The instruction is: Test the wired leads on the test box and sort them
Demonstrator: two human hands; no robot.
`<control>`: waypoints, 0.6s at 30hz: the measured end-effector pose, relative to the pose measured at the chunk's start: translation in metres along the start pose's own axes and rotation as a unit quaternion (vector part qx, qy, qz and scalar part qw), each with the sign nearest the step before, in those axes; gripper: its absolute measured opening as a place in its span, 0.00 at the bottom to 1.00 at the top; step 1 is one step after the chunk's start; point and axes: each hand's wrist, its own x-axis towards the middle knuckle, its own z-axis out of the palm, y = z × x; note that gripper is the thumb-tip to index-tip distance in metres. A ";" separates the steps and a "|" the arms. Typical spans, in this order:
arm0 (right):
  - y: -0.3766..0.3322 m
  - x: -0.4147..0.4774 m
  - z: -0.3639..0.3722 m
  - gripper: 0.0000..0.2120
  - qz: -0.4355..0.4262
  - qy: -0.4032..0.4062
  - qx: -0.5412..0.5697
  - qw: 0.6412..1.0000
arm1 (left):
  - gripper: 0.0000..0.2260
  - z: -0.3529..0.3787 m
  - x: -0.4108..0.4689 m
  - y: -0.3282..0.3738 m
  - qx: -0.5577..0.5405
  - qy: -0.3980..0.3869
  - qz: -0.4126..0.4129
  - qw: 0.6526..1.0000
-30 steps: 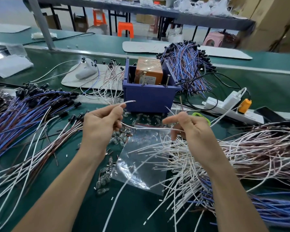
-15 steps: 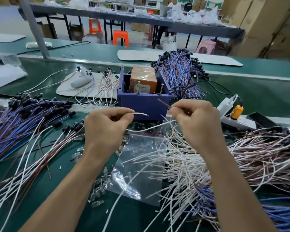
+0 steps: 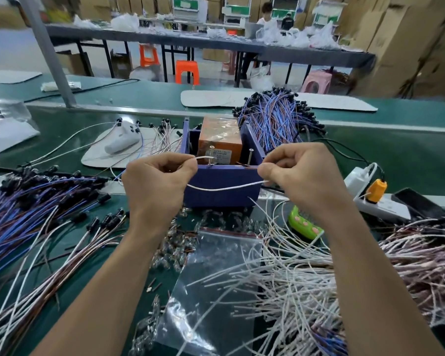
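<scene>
Crosswise, just before the blue test box (image 3: 224, 199), a white lead (image 3: 226, 188) is held. The end pinched by the left hand (image 3: 157, 181) lies just beside the left screw post (image 3: 211, 155). The end pinched by the right hand (image 3: 301, 176) lies near the right screw post (image 3: 251, 157).

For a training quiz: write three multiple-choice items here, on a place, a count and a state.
1. The orange block is: A. in the blue box B. beside it C. under it
2. Upright metal posts at the box's front: A. one B. two C. five
3. The white lead is: A. lying loose B. held at both ends C. cut in two
Answers: 1 A, box walls surround it. 2 B, two stand there. 3 B, left hand and right hand each pinch it.
</scene>
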 end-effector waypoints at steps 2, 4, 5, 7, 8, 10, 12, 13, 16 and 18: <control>0.002 0.001 -0.002 0.05 0.013 -0.024 0.007 1.000 | 0.07 0.001 0.001 -0.005 0.003 0.002 0.001 1.000; 0.005 0.001 -0.004 0.06 0.022 -0.039 -0.003 0.999 | 0.04 0.001 0.001 -0.010 -0.004 0.010 -0.008 1.000; 0.006 0.002 -0.006 0.06 0.024 -0.042 -0.010 0.999 | 0.03 0.000 0.001 -0.013 -0.010 0.014 -0.012 1.000; 0.008 0.003 -0.008 0.07 0.028 -0.043 -0.017 0.999 | 0.02 0.000 0.001 -0.016 -0.012 0.018 -0.017 1.000; 0.008 0.003 -0.009 0.07 0.029 -0.045 -0.020 0.998 | 0.03 0.000 0.001 -0.017 -0.011 0.020 -0.018 1.000; 0.008 0.002 -0.009 0.06 0.030 -0.052 -0.025 0.998 | 0.04 0.002 0.001 -0.018 -0.009 0.025 -0.023 0.999; 0.009 0.002 -0.009 0.06 0.032 -0.060 -0.027 0.997 | 0.06 0.004 0.000 -0.019 -0.009 0.029 -0.027 0.999; 0.009 0.001 -0.009 0.07 0.031 -0.064 -0.028 0.997 | 0.06 0.004 0.000 -0.019 -0.012 0.028 -0.026 0.999; 0.007 0.000 -0.008 0.09 0.025 -0.078 -0.029 0.996 | 0.04 0.005 -0.001 -0.019 -0.027 0.025 -0.022 0.999; 0.006 -0.001 -0.008 0.09 0.027 -0.085 -0.027 0.996 | 0.04 0.006 -0.001 -0.019 -0.036 0.024 -0.020 0.999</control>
